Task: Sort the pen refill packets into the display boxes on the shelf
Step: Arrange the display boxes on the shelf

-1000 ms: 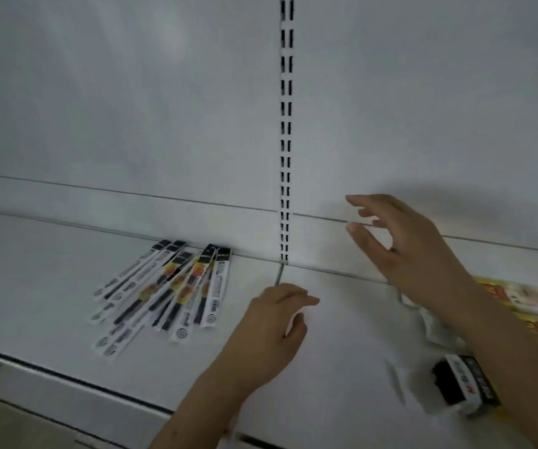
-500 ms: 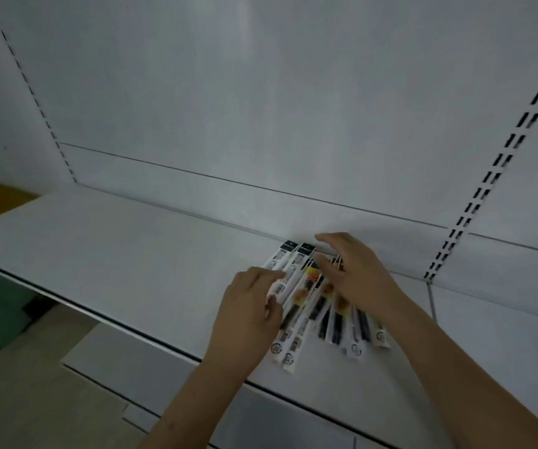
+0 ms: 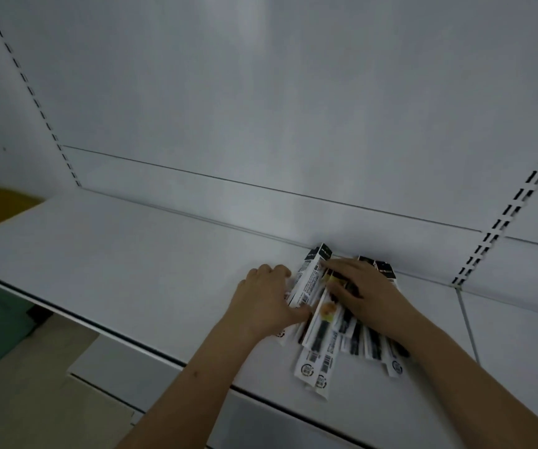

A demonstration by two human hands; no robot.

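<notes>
Several long white pen refill packets [image 3: 321, 351] with black tops and barcodes lie bunched on the white shelf [image 3: 138, 264], close to its back wall. My left hand [image 3: 266, 303] curls around the left side of the bunch, thumb on a tilted packet [image 3: 308, 280]. My right hand [image 3: 363, 293] lies flat on top of the packets, fingers pointing left. Both hands press the packets together. No display box is in view.
The white back panel has slotted uprights at the left [image 3: 34, 98] and right [image 3: 501, 222]. The shelf's front edge [image 3: 99, 325] runs diagonally; a lower shelf [image 3: 125, 371] and the floor lie below it. A seam [image 3: 467, 322] divides the shelf on the right.
My view has swung left, away from the boxes on the right. Both hands have come down on the spread packets and pushed them into a tighter bunch; some now tilt up.
</notes>
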